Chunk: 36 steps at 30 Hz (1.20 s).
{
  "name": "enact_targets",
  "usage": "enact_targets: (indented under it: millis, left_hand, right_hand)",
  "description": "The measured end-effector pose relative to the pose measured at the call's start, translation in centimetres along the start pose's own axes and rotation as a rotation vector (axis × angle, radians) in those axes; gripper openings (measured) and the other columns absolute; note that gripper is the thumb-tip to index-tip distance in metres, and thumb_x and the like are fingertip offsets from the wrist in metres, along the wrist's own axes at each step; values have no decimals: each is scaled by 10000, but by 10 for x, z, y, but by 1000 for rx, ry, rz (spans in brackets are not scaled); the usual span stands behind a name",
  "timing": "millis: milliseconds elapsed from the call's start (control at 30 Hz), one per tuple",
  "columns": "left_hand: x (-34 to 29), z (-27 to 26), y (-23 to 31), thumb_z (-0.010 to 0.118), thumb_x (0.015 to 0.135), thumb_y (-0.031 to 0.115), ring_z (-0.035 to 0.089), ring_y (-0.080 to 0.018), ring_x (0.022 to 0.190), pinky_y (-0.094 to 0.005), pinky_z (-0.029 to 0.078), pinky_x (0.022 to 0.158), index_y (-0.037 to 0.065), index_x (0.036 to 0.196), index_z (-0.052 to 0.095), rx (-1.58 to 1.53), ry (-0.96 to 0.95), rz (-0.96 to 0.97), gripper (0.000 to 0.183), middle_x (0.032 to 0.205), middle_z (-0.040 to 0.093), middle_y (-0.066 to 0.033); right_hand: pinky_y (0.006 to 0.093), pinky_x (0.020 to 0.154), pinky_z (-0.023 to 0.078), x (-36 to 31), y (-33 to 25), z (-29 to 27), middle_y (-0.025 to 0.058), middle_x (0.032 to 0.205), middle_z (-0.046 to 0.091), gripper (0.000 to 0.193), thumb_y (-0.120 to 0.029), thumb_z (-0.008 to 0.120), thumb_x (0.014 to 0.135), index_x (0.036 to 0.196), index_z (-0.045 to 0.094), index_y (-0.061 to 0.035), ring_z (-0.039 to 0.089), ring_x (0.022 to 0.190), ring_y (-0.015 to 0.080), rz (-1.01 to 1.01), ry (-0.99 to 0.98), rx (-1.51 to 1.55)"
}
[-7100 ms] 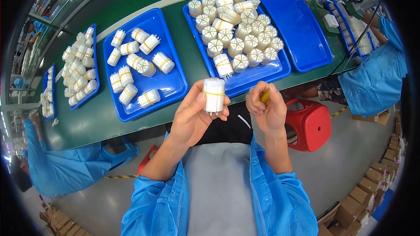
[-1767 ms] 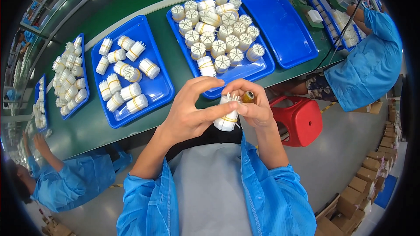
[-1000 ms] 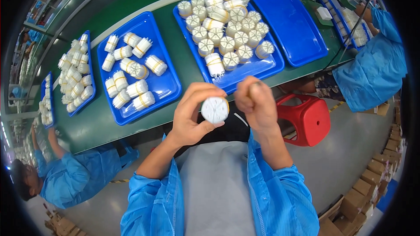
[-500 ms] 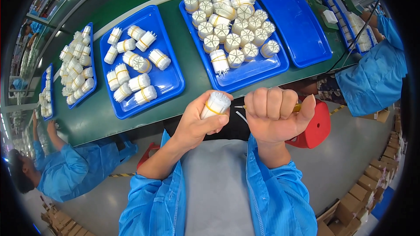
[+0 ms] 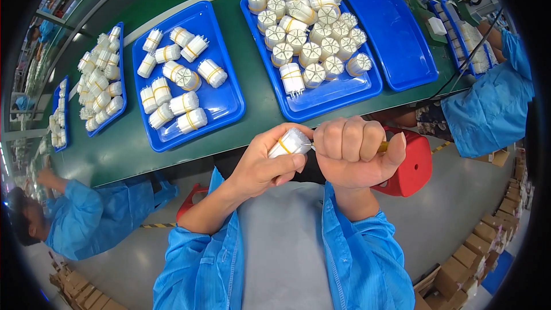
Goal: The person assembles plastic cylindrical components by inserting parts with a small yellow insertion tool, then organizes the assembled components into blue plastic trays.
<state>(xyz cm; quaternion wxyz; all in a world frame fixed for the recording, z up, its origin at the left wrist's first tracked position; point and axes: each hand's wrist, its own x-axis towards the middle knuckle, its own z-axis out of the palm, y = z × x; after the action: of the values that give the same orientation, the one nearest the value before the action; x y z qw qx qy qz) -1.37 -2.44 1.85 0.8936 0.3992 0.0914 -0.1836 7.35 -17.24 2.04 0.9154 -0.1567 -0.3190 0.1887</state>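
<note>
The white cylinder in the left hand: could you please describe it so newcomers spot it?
Between the green table and grey shirt is the left hand. It holds the yellow-banded white cylinder; unlike similar ones in the blue trays, it is in hand.

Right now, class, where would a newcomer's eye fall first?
Probably on the blue tray crowded with white cylinders, top centre on the green table. Below, the left hand grips a banded cylinder while the right hand points a yellow-handled tool at its end. A red stool stands out at right.
</note>
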Motion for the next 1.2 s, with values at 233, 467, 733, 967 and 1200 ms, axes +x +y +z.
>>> enact_targets:
  millis: [233, 467, 733, 967, 1200]
  left_hand:
    - [2, -2, -4, 671, 883, 107, 446, -31, 520, -206, 336, 437, 5, 1233, 544, 110, 14, -1, 386, 762, 542, 7]
    - [5, -9, -6, 661, 914, 131, 472, -38, 555, -207, 364, 459, 15, 1278, 502, 165, 24, 24, 414, 775, 525, 9]
    - [-2, -1, 3, 701, 880, 107, 550, -55, 642, -205, 445, 529, 32, 1262, 462, 223, 109, 124, 457, 869, 574, -32]
    - [1, -2, -8, 696, 783, 39, 553, -90, 831, -261, 478, 713, 33, 1174, 539, 588, 196, 317, 421, 961, 595, -41]
    - [-1, 1, -6, 679, 770, 37, 603, -137, 850, -297, 500, 743, 32, 1148, 566, 671, 207, 271, 395, 950, 633, -73]
  right_hand:
    - [327, 491, 221, -4, 6, -3, -14, 502, 282, 567, -507, 317, 1010, 585, 260, -136, 229, 467, 147, -61, 9, -45]
    - [329, 511, 225, -1, 4, -13, -17, 506, 272, 562, -494, 279, 1018, 585, 258, -137, 214, 487, 149, 109, 32, 26]
    - [336, 520, 239, -1, -3, 0, -11, 518, 295, 576, -518, 303, 1020, 593, 282, -131, 250, 496, 160, -53, 63, -24]
    - [332, 514, 235, -4, 7, 1, -6, 514, 298, 582, -521, 319, 1011, 586, 282, -124, 253, 496, 160, -30, 23, -50]
    - [336, 503, 225, -4, 8, 0, -9, 511, 288, 570, -496, 334, 1014, 587, 272, -125, 252, 495, 162, 5, 12, -77]
